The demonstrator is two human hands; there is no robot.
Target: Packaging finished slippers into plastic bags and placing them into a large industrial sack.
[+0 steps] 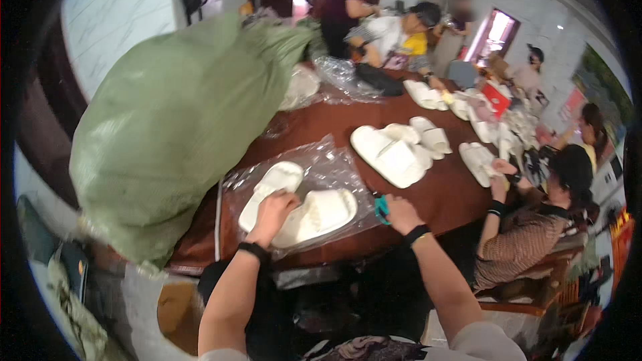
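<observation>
White slippers [329, 212] lie amid clear plastic [328, 160], not yet closed over them, I judge. My left hand [272, 214] touches them, grip unclear; just right of that plastic, my right hand [403, 214] grasps a teal tool [381, 209].

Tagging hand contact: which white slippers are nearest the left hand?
The two slippers on the clear plastic, with the left hand right at them. The other slippers lie farther off across the table.

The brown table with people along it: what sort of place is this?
Probably a small footwear workshop: white slippers lie along the table, several people gather around it, and a big green sack bulges nearby.
</observation>
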